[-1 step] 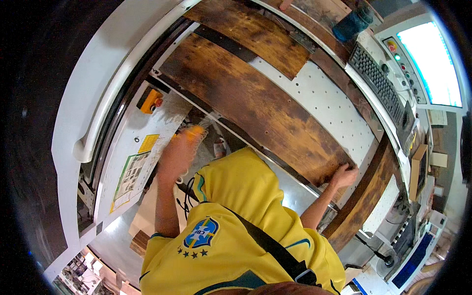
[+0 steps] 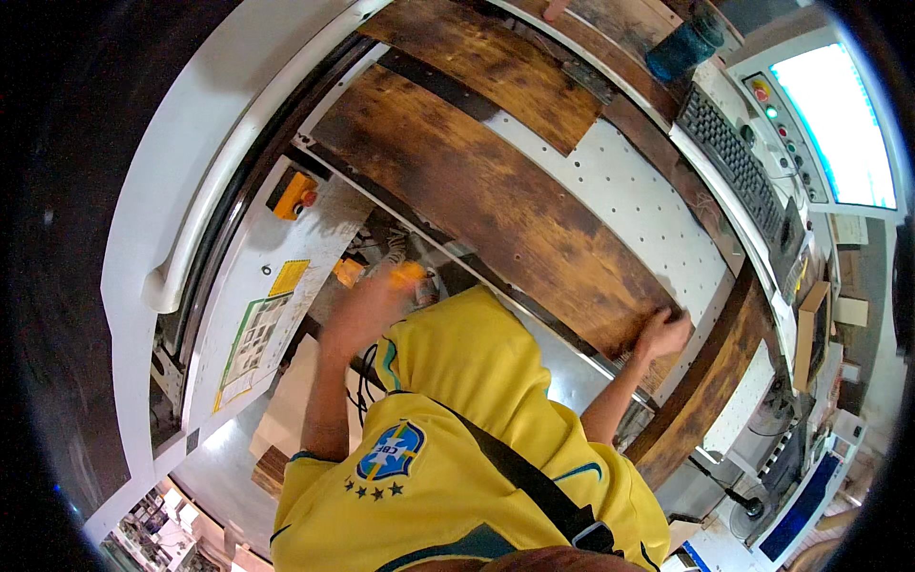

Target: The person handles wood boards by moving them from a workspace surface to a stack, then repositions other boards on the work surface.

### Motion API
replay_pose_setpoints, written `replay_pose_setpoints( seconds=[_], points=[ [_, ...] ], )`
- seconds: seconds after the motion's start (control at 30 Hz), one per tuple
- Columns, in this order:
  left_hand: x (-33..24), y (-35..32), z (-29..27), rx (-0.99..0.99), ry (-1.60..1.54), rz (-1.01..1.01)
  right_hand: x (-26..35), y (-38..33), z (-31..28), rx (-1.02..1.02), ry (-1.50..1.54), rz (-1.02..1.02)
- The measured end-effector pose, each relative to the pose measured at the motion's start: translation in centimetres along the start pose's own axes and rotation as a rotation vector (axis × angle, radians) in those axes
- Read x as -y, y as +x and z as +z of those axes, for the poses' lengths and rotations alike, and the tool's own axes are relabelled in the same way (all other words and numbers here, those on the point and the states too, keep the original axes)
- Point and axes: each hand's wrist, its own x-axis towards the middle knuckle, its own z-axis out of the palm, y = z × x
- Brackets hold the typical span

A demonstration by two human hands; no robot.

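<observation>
A long brown-stained wooden board point(image 2: 486, 205) lies across the white perforated machine bed point(image 2: 648, 205). At its right end my right hand point(image 2: 664, 334) is closed, the fingers curled at the board's corner. My left hand point(image 2: 357, 315) is off the board's front edge and blurred by motion. From its closed fingers sticks an orange tool, apparently an air blow gun point(image 2: 410, 275); the blur hides its exact shape. Beside that hand is a pale coiled hose point(image 2: 393, 253). A second orange piece point(image 2: 348, 272) shows just left of the tool.
A shorter stained board point(image 2: 505, 71) lies behind. Another dark board point(image 2: 701, 381) stands at the right. An orange box with a red button point(image 2: 294, 196) is on the left panel. Keyboard point(image 2: 729, 157), bright screen point(image 2: 834, 119) and blue bottle point(image 2: 684, 48) are far right.
My left hand has swung right with the orange tool, nearer to my shirt. My right hand has shifted very slightly at the board's end. The boards have not moved.
</observation>
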Motion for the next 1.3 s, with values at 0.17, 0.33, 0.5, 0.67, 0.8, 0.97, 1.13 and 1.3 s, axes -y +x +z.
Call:
replay_pose_setpoints(
  seconds=[0.17, 0.33, 0.5, 0.67, 0.8, 0.97, 1.13, 1.3],
  points=[
    [-4.5, -1.8, 1.0, 0.324, 0.017, 0.209, 14.0, -2.0, -0.4, 0.078, 0.484, -0.355],
    [-0.1, -3.3, -6.9, -0.504, -0.209, -0.280, 21.7, -3.8, -1.9, 0.361, 0.928, -0.388],
    [8.0, -6.3, -12.4, -1.734, -0.555, 0.143, 24.7, -6.5, -1.9, 0.689, 1.307, -0.124],
    [14.0, -4.7, -12.5, -1.774, -0.171, 0.122, 25.2, -7.2, -3.9, 0.883, 1.575, -0.003],
    [14.3, -4.2, -11.3, -1.735, -0.237, -0.032, 25.1, -5.6, -9.6, 1.415, 2.391, 0.510],
    [12.2, -3.0, -12.0, -2.137, 0.276, 0.191, 26.3, -4.5, -16.6, 1.451, 2.589, 0.403],
    [3.6, -0.2, -10.9, -2.172, 0.094, 0.489, 26.2, -4.5, -17.7, 1.388, 2.728, 0.350],
    [-3.1, 2.8, -6.1, -1.618, -0.137, 0.760, 26.6, -3.9, -19.2, 1.364, 2.670, 0.294]
  ],
)
